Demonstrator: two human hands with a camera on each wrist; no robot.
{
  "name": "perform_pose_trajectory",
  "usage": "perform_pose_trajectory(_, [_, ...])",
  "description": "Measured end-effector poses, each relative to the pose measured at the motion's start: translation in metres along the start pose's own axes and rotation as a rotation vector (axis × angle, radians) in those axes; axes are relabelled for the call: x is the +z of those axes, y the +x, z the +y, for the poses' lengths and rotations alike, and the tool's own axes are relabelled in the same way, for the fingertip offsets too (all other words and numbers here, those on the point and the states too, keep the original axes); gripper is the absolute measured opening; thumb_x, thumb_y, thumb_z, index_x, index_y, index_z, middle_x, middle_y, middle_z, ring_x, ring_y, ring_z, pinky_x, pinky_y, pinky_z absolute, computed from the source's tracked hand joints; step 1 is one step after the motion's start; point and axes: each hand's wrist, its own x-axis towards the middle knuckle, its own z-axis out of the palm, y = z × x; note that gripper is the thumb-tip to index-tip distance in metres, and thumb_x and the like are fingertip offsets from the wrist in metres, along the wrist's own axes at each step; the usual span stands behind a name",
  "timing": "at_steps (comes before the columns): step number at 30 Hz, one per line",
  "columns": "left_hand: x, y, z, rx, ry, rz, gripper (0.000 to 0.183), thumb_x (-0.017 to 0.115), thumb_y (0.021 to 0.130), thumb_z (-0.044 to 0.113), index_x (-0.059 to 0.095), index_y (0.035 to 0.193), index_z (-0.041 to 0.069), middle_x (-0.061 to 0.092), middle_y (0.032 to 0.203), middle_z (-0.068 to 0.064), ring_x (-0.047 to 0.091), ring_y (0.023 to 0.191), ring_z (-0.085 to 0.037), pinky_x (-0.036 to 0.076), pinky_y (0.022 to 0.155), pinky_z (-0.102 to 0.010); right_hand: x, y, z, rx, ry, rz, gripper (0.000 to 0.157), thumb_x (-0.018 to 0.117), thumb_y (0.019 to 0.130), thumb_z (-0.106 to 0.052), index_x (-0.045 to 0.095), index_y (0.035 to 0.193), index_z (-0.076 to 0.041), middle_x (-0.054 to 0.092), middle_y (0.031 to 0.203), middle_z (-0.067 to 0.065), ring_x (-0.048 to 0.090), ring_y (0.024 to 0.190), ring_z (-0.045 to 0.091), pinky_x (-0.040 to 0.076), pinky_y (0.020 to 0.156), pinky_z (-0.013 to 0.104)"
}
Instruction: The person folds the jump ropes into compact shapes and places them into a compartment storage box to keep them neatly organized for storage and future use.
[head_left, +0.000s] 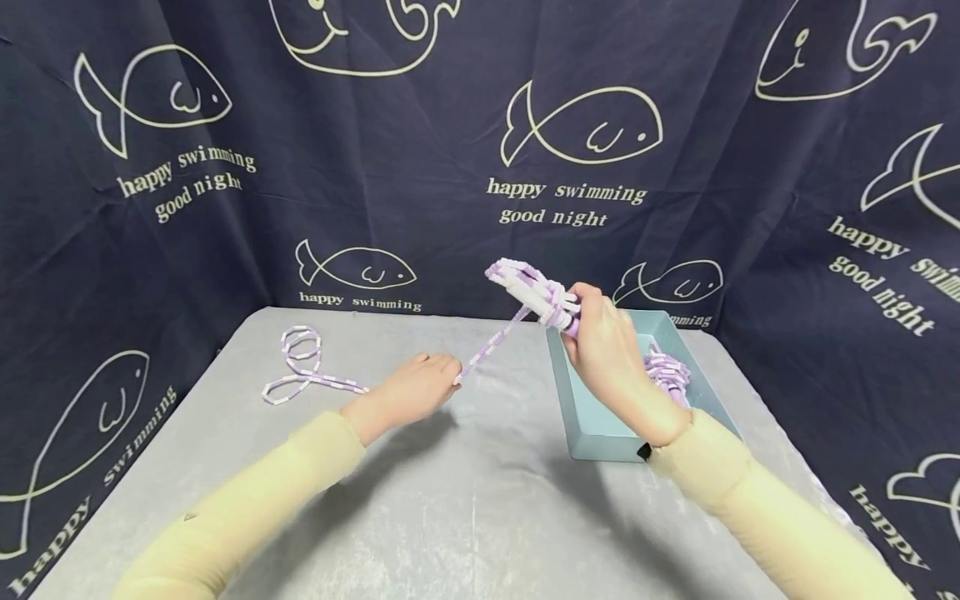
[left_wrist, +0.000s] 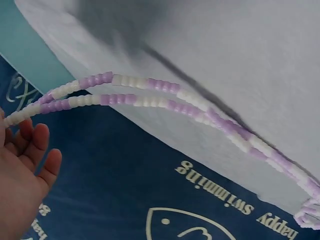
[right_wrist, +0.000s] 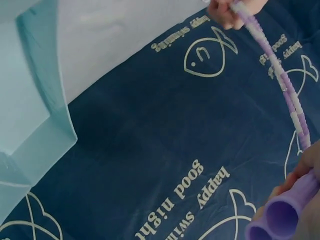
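A purple-and-white beaded jump rope (head_left: 540,296) is folded into a bundle in my right hand (head_left: 611,346), raised over the left side of the teal box. In the right wrist view, the hollow ends of its purple handles (right_wrist: 281,216) poke out of that grip. Two strands of beads (left_wrist: 150,101) stretch side by side between my hands. My left hand (head_left: 416,387) grips the rope low over the table, left of the box. Beyond it, the rope's loose tail (head_left: 303,354) lies looped on the table.
Inside the teal box (head_left: 607,447), at the table's right, lies another coiled purple-and-white jump rope (head_left: 667,373), partly hidden by my right forearm. A grey cloth covers the table (head_left: 420,533). Dark blue curtains (head_left: 435,167) with fish drawings hang close behind and at both sides.
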Motion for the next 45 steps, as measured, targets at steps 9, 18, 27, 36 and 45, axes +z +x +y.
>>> perform_pose_trajectory(9, [-0.014,-0.009,0.021,-0.013,0.049,0.019,0.014,0.055,0.094,0.024,0.048,0.091,0.012,0.054,0.082,0.000,0.053,0.079,-0.018,0.037,0.068,-0.030,0.009,0.003,0.012,0.132,-0.115,-0.062,0.049,0.067,0.071,0.001,0.045,0.115,0.002,0.061,0.089,0.022,0.056,0.078,0.041,0.036,0.057,0.049])
perform_pose_trajectory(18, [-0.033,-0.019,0.042,0.052,0.207,0.105,0.015,0.055,0.092,0.024,0.047,0.087,0.013,0.051,0.078,0.001,0.049,0.072,-0.018,0.035,0.065,-0.029,0.019,0.004,0.031,0.182,-0.256,-0.070,0.032,0.057,0.080,-0.001,0.048,0.110,0.003,0.056,0.086,0.021,0.052,0.075,0.042,0.033,0.057,0.051])
perform_pose_trajectory(27, [-0.048,-0.023,0.056,0.100,0.288,0.203,0.018,0.058,0.087,0.022,0.045,0.081,0.012,0.045,0.071,0.001,0.039,0.064,-0.016,0.030,0.062,-0.028,0.028,-0.001,0.036,0.077,-0.390,-0.040,0.021,0.035,0.092,-0.005,0.050,0.103,0.005,0.051,0.078,0.021,0.050,0.073,0.042,0.033,0.056,0.051])
perform_pose_trajectory(36, [-0.068,-0.030,0.064,0.105,0.341,0.199,0.012,0.054,0.086,0.018,0.045,0.083,0.012,0.043,0.071,0.001,0.039,0.065,-0.017,0.029,0.064,-0.029,0.039,-0.015,0.039,-0.006,-0.486,-0.042,0.030,0.033,0.092,-0.008,0.053,0.108,0.006,0.052,0.078,0.022,0.051,0.072,0.041,0.034,0.054,0.050])
perform_pose_trajectory(45, [-0.089,-0.024,0.062,0.181,0.404,0.268,0.017,0.032,0.094,0.010,0.046,0.084,0.010,0.045,0.074,-0.002,0.042,0.066,-0.019,0.031,0.066,-0.031,0.046,-0.028,0.042,-0.113,-0.548,-0.051,0.031,0.030,0.093,-0.009,0.054,0.106,0.004,0.050,0.073,0.020,0.050,0.067,0.038,0.033,0.052,0.046])
